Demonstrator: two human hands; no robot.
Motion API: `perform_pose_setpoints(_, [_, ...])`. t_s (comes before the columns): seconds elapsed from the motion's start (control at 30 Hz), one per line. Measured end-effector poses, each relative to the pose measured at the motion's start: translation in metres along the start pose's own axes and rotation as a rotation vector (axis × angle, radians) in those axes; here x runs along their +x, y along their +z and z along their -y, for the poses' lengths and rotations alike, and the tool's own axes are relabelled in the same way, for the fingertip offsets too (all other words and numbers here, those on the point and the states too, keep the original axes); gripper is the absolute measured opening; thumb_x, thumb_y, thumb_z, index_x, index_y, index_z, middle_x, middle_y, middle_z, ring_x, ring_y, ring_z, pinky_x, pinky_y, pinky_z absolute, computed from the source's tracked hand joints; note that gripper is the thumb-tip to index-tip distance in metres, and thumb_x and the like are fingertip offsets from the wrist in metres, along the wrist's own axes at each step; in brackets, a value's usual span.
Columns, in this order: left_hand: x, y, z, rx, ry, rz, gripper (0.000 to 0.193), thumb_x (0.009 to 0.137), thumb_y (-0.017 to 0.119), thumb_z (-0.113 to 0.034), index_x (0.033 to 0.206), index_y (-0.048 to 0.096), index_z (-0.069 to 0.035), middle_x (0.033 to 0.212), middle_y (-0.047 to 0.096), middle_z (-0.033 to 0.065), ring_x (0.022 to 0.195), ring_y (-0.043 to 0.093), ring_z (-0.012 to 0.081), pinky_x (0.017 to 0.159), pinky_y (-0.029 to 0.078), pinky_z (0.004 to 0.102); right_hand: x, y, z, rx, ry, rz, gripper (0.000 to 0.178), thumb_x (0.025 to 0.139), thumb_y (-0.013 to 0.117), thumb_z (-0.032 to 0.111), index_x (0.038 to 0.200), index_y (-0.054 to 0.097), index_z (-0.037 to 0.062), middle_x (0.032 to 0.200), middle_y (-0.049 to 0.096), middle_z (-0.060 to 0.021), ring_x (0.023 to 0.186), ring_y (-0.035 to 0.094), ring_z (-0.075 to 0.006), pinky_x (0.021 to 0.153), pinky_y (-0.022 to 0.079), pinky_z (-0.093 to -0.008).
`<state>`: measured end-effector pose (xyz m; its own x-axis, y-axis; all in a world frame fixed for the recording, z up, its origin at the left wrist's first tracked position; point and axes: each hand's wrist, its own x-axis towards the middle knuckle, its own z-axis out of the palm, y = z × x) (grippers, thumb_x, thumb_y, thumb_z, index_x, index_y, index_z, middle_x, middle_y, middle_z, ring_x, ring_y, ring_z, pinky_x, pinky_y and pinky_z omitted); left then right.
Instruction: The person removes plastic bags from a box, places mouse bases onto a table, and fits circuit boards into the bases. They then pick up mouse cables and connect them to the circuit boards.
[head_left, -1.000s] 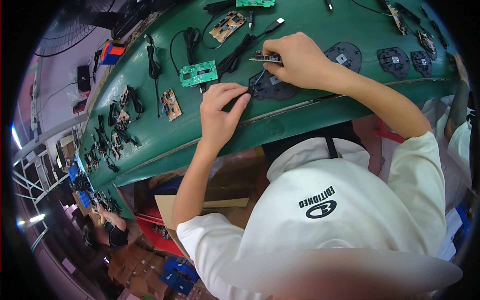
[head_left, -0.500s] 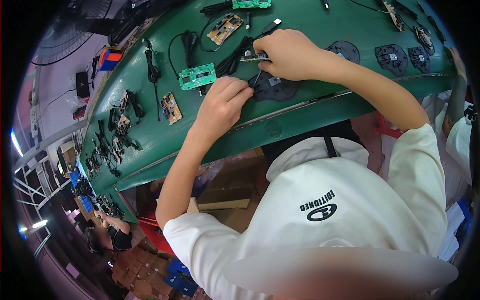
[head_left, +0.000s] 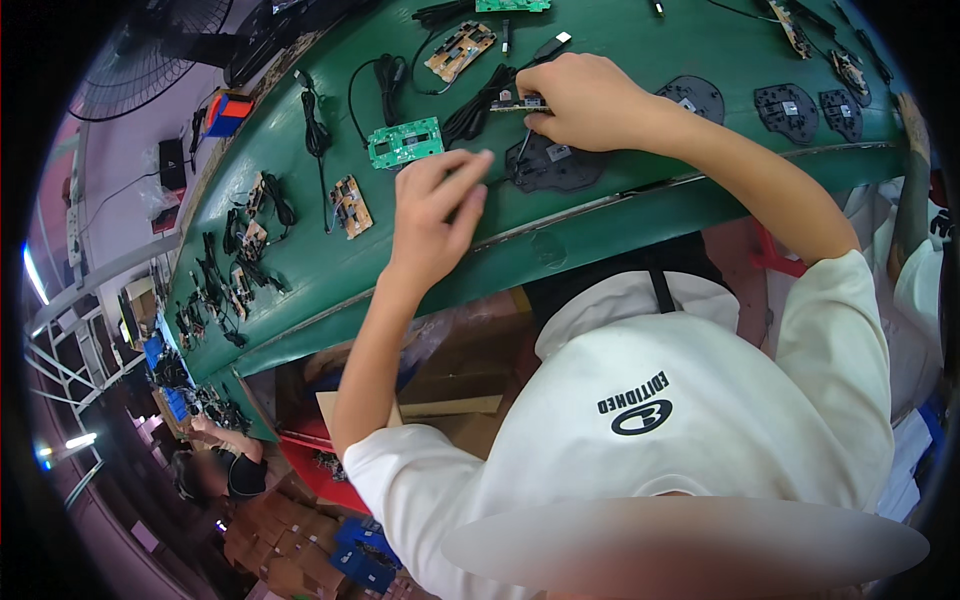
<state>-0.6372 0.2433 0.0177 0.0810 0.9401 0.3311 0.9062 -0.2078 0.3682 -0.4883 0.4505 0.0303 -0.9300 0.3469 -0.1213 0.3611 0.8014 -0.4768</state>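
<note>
My right hand (head_left: 580,98) pinches a small circuit board (head_left: 508,104) at its edge, above a flat black plastic shell (head_left: 565,172) that lies by the table's front edge. A thin dark strand or lead hangs from the board toward the shell's left side. My left hand (head_left: 436,205) is in the air left of the shell, its fingers apart and holding nothing. Just beyond it is a green circuit board (head_left: 405,143) with a coiled black cable (head_left: 389,90). Another black cable bundle (head_left: 480,110) lies beside the held board.
More black plastic shells (head_left: 785,112) lie along the right of the green table (head_left: 620,35). Brown circuit boards (head_left: 350,207) and cable bundles (head_left: 312,120) are spread to the left. A fan (head_left: 150,50) stands at the far left; co-workers are at both sides.
My left hand has drawn back leftward from the black shell, and its fingers have spread. My right hand stays over the shell with the circuit board.
</note>
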Motion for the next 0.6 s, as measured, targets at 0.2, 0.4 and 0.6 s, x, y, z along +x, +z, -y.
perform_pose_setpoints(0.2, [0.007,0.011,-0.015,-0.469,-0.513,-0.109,0.012,0.084,0.075,-0.009,0.092,0.075,-0.001,0.086,0.072,0.0107,0.080,0.066,0.0225,0.075,0.051,0.0333,0.000,0.003,-0.002,-0.002,-0.025,-0.028,0.028,0.083,0.074,0.025,0.100,0.068,0.0041,0.077,0.068,-0.0160,0.078,0.067,-0.0367,0.072,0.051,-0.0468])
perform_pose_setpoints(0.4, [0.017,0.015,-0.013,-0.370,-0.555,0.002,0.014,0.084,0.078,-0.012,0.092,0.075,0.000,0.081,0.069,0.0049,0.071,0.055,0.0124,0.068,0.045,0.0278,-0.004,0.002,0.000,0.081,-0.019,-0.089,0.033,0.080,0.077,0.029,0.098,0.066,0.0039,0.074,0.067,-0.0156,0.076,0.067,-0.0370,0.070,0.051,-0.0465])
perform_pose_setpoints(0.6, [0.030,0.011,-0.012,-0.381,-0.664,0.084,0.014,0.083,0.079,-0.012,0.091,0.075,-0.001,0.080,0.068,0.0043,0.070,0.054,0.0129,0.066,0.045,0.0289,-0.009,0.012,-0.006,0.140,-0.084,-0.198,0.028,0.080,0.078,0.024,0.092,0.062,0.0045,0.075,0.067,-0.0157,0.076,0.066,-0.0380,0.068,0.050,-0.0467])
